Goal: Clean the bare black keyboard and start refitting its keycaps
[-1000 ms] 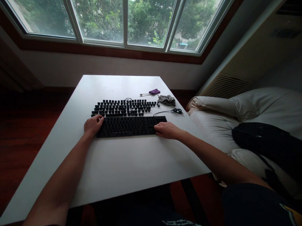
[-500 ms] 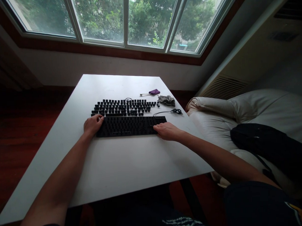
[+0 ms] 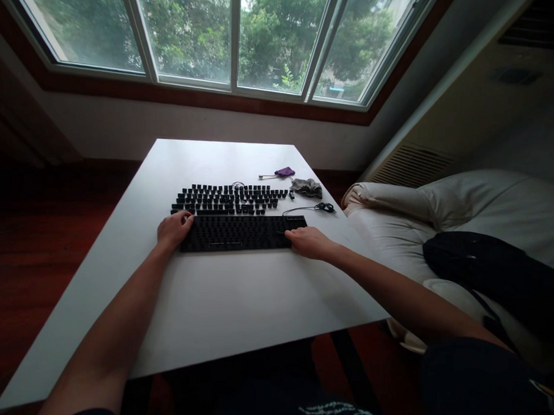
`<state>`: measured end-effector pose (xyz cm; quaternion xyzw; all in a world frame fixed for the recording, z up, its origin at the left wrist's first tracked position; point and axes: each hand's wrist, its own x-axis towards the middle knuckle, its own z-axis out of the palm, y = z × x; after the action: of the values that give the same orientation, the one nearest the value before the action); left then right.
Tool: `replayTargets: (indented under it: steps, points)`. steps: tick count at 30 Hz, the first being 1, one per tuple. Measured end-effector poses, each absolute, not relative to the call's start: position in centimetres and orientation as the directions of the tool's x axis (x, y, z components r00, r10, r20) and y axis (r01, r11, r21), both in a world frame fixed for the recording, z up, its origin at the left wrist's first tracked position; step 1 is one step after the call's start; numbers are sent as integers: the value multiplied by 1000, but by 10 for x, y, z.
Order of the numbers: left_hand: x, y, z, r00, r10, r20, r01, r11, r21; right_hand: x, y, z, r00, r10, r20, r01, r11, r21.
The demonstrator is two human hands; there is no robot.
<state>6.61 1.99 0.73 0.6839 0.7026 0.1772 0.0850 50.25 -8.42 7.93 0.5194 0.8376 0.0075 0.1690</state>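
A black keyboard (image 3: 234, 232), its keycaps off across most of it, lies flat on the white table (image 3: 244, 300). My left hand (image 3: 173, 229) grips its upper left corner, thumb and fingers closed on the edge. Over the right end of the board, my right hand (image 3: 306, 240) is closed in a pinch. A thin dark sliver seems to stick out from its fingertips, too small to name. Just behind the keyboard, loose black keycaps (image 3: 216, 198) stand in rows.
A coiled black cable (image 3: 323, 208) lies right of the keyboard. Farther back are a grey cloth (image 3: 306, 188), a purple cloth (image 3: 284, 171) and a thin stick (image 3: 266, 177). A pale sofa (image 3: 383, 218) with a black bag (image 3: 481, 260) adjoins the table's right side.
The view has shifted slightly. My left hand keeps its hold on the keyboard's corner, and my right hand has moved only a little over the right end.
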Motion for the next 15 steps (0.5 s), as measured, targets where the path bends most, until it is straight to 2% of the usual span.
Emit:
replayTargets:
  steps: [3, 10, 15]
  points:
    - [67, 19, 8, -54, 992, 113, 931, 9, 365, 506, -70, 79, -409, 888, -209, 888, 440, 132]
    - [66, 20, 10, -39, 992, 116, 932, -6, 362, 484, -14, 71, -409, 911, 43, 911, 411, -29]
    - [67, 21, 11, -44, 993, 113, 930, 0, 367, 465, 22, 58, -416, 908, 56, 909, 417, -12]
